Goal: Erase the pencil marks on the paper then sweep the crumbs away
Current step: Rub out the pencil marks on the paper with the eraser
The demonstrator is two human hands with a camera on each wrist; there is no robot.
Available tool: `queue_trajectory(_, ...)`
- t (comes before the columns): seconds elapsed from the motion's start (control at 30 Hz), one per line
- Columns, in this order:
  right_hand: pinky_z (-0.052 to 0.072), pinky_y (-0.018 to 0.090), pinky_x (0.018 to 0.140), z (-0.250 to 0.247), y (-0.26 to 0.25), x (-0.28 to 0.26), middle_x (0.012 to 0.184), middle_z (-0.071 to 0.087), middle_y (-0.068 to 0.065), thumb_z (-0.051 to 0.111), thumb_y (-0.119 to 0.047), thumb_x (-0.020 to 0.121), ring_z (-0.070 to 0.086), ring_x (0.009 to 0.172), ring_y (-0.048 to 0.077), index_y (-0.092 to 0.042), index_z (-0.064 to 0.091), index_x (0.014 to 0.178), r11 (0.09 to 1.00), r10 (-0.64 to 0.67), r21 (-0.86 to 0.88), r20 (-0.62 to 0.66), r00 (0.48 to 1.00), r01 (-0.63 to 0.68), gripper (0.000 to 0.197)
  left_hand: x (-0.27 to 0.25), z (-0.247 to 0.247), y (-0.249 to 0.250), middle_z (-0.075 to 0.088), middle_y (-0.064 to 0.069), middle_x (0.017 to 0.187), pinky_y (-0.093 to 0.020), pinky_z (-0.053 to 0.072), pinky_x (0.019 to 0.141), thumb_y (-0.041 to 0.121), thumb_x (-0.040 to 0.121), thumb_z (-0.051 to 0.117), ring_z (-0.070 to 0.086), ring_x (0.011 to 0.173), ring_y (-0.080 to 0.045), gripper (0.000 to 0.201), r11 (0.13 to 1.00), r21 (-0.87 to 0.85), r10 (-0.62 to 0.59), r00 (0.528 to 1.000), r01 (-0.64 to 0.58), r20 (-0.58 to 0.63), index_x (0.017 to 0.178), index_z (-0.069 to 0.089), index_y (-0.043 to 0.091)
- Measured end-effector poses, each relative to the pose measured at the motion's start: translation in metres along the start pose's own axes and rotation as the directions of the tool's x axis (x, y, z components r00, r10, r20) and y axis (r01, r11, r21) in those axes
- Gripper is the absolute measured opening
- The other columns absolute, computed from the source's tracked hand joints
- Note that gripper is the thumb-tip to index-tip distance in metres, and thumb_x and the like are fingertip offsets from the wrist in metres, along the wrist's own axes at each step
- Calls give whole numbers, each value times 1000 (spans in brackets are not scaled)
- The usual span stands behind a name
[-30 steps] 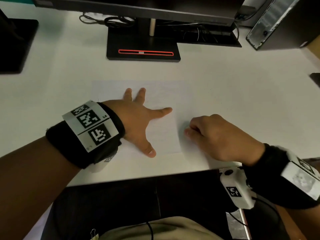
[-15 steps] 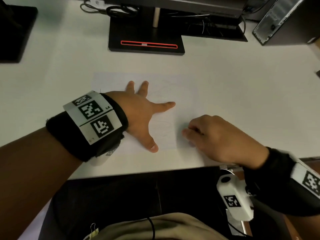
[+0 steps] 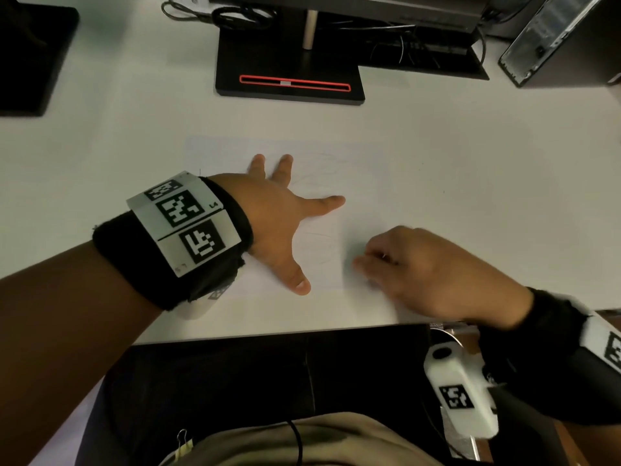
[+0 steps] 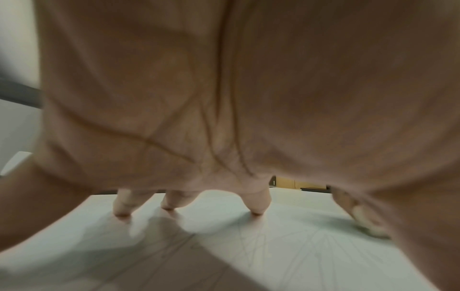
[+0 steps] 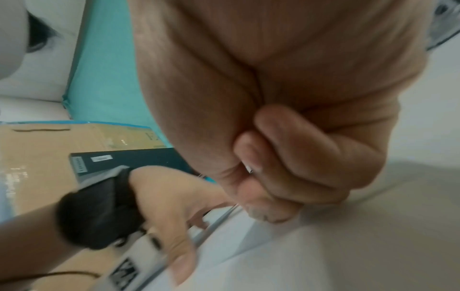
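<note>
A white sheet of paper (image 3: 336, 166) lies on the white desk (image 3: 487, 183) with faint pencil marks (image 3: 319, 243) on it; the left wrist view shows the pencil lines (image 4: 311, 246) fanned out. My left hand (image 3: 282, 216) lies spread flat on the sheet, its fingertips (image 4: 257, 210) pressing down. At the paper's right edge, my right hand (image 3: 420, 267) is curled, knuckles up. A small white piece, seemingly an eraser (image 5: 248, 168), is pinched between its thumb and fingers, and most of it is hidden. No crumbs can be made out.
A black monitor stand base (image 3: 289, 79) with a red outline stands behind the paper, with cables (image 3: 235, 15) beside it. A computer case (image 3: 554, 38) sits at the back right and a dark object (image 3: 30, 55) at the back left. The desk's front edge (image 3: 268, 331) is close below my hands.
My right hand has shifted slightly left and toward me along the paper's right edge. The left hand stays pressed flat on the sheet. The view has tilted a little.
</note>
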State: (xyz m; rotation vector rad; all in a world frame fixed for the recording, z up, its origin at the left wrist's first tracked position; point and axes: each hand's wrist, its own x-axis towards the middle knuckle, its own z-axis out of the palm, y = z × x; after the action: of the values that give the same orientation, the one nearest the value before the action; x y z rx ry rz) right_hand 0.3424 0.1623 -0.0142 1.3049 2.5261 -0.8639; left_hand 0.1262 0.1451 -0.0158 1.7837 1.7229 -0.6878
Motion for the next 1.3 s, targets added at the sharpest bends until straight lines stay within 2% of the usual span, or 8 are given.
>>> queue_trajectory(0.1, 46, 31, 61, -3, 0, 1, 66, 66, 5, 49, -39, 100, 60, 61, 18, -10, 64, 74, 1000, -2, -15, -47, 999, 1, 41, -1, 0, 0, -42, -8, 155, -68, 21, 115, 84, 51, 74, -32, 144, -43, 130, 1000, -7, 1, 1000, -1, 4, 132, -27, 73)
queue_trajectory(0.2, 42, 23, 54, 6, -7, -3, 63, 65, 1, 49, -40, 100, 57, 55, 10, -12, 63, 74, 999, -43, -29, 39, 998, 44, 40, 0, 0, 0, -42, -8, 155, -67, 21, 115, 84, 51, 73, -33, 144, -43, 130, 1000, -4, 3, 1000, -3, 4, 132, -27, 72)
queue_trajectory(0.6, 49, 37, 64, -16, 4, 17, 69, 70, 8, 48, -36, 101, 64, 65, 24, -5, 66, 77, 999, 37, -26, -55, 998, -38, 43, 0, 1, -1, -42, -8, 156, -67, 20, 115, 84, 50, 75, -33, 144, -42, 130, 1000, -14, 3, 1000, -3, -3, 131, -27, 73)
queue_trajectory(0.73, 44, 27, 58, -3, -7, 14, 71, 70, 5, 48, -36, 101, 62, 64, 17, -9, 64, 75, 995, -71, -73, 35, 997, 74, 41, 0, 1, 1, -42, -8, 156, -66, 22, 115, 83, 51, 74, -32, 144, -43, 130, 1000, -9, -1, 1000, 1, 2, 131, -27, 73)
queue_trajectory(0.87, 50, 35, 63, -16, 2, 22, 66, 69, 4, 49, -35, 101, 65, 63, 19, -9, 66, 75, 999, 30, -11, -5, 1000, -30, 41, 0, 0, 0, -42, -9, 156, -68, 20, 115, 84, 51, 74, -32, 144, -44, 130, 1000, 3, -2, 1000, 2, 1, 132, -28, 72)
queue_trajectory(1.03, 49, 35, 64, -6, -9, 15, 71, 70, 4, 50, -37, 101, 63, 65, 19, -11, 64, 75, 995, -68, -67, 96, 993, 75, 39, 0, 0, 0, -42, -9, 155, -66, 20, 116, 83, 52, 74, -32, 144, -43, 130, 1000, -6, 3, 1000, -3, 5, 132, -28, 73)
queue_trajectory(1.17, 54, 41, 69, -19, 0, 26, 77, 73, 10, 49, -36, 100, 66, 71, 26, -5, 66, 78, 999, 22, -25, 5, 1000, -22, 41, 1, 1, 0, -42, -8, 155, -68, 19, 115, 84, 50, 74, -32, 144, -43, 130, 1000, -9, 8, 1000, -8, 5, 131, -28, 74)
queue_trajectory(1.3, 48, 34, 64, -7, -9, 18, 73, 70, 6, 47, -35, 101, 63, 67, 21, -7, 64, 77, 991, -84, -99, 88, 993, 92, 41, 0, 1, 0, -43, -8, 155, -66, 21, 116, 84, 51, 74, -33, 144, -43, 130, 1000, -13, 6, 1000, -6, 8, 131, -28, 73)
